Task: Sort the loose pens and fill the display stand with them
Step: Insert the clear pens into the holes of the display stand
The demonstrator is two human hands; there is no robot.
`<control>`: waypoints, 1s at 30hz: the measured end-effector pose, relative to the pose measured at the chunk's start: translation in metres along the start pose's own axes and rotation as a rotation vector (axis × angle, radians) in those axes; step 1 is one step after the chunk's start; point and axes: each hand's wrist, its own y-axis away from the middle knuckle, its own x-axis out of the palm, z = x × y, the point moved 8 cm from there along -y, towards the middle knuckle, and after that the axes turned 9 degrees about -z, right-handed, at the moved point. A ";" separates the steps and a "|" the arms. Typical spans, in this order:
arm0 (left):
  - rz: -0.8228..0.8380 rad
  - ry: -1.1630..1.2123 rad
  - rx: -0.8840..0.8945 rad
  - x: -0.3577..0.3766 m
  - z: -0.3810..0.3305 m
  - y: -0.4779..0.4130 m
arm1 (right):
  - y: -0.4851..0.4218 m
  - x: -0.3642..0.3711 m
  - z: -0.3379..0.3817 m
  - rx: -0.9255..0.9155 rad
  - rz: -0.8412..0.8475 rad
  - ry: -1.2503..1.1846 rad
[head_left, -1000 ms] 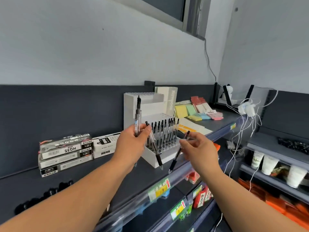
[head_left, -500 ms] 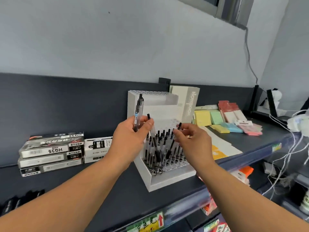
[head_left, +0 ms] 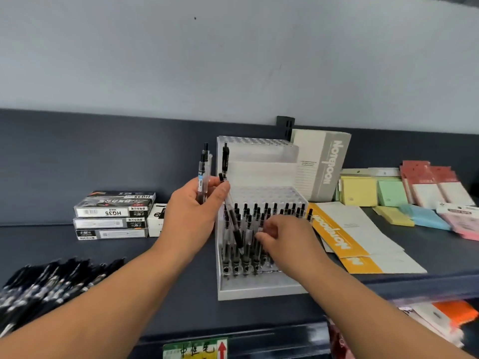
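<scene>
A white stepped display stand (head_left: 259, 290) sits on the dark shelf, its lower tier holding several black pens upright. My left hand (head_left: 193, 213) hovers at the stand's left edge and grips a small bunch of clear-barrelled pens (head_left: 203, 172); some point up, one slants down over the stand. My right hand (head_left: 283, 235) reaches into the lower tier among the standing pens, fingers curled; the pen in it is hidden behind the fingers. A heap of loose black pens (head_left: 49, 283) lies at the shelf's near left.
Stacked pen boxes (head_left: 112, 216) lie left of the stand by the back panel. A notebook box (head_left: 322, 167) stands behind the stand, flat notebooks (head_left: 350, 234) and coloured sticky-note pads (head_left: 394, 195) to the right. The shelf's front edge (head_left: 259, 335) carries a price label.
My right hand has dropped from above the pen tops down into the stand's lower tier. The view has shifted left and down, bringing the loose pen heap into sight.
</scene>
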 end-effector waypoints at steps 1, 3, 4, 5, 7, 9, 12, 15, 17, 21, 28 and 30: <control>-0.004 -0.006 0.000 -0.001 0.000 0.000 | -0.001 -0.001 0.001 0.006 -0.010 0.021; 0.003 -0.010 0.002 -0.002 -0.001 -0.001 | -0.001 -0.001 0.002 0.024 -0.028 0.031; 0.011 -0.017 0.007 -0.002 -0.002 -0.002 | -0.001 -0.001 0.003 0.034 -0.034 0.031; 0.022 -0.026 0.011 -0.002 -0.002 -0.002 | 0.000 -0.001 0.003 0.046 -0.039 0.031; 0.050 -0.028 0.015 0.000 -0.002 -0.003 | 0.002 0.001 0.002 0.076 -0.053 0.024; 0.080 -0.022 0.018 0.003 -0.001 -0.002 | 0.004 0.003 0.000 0.098 -0.071 0.011; 0.109 -0.030 0.015 0.007 -0.001 0.000 | 0.007 0.002 -0.002 0.110 -0.094 -0.013; 0.128 -0.005 0.002 0.011 -0.005 0.001 | 0.011 -0.007 -0.004 0.118 -0.076 -0.022; 0.151 0.027 -0.014 0.015 -0.008 0.002 | 0.013 -0.021 -0.002 0.122 -0.099 -0.054; 0.247 0.049 -0.034 0.030 -0.012 0.010 | 0.016 -0.047 0.009 0.100 -0.141 -0.288; 0.383 0.072 -0.091 0.057 -0.013 0.029 | 0.022 -0.041 0.004 0.066 -0.030 -0.476; 0.411 0.053 -0.102 0.063 -0.011 0.034 | 0.023 -0.043 -0.002 0.082 -0.049 -0.515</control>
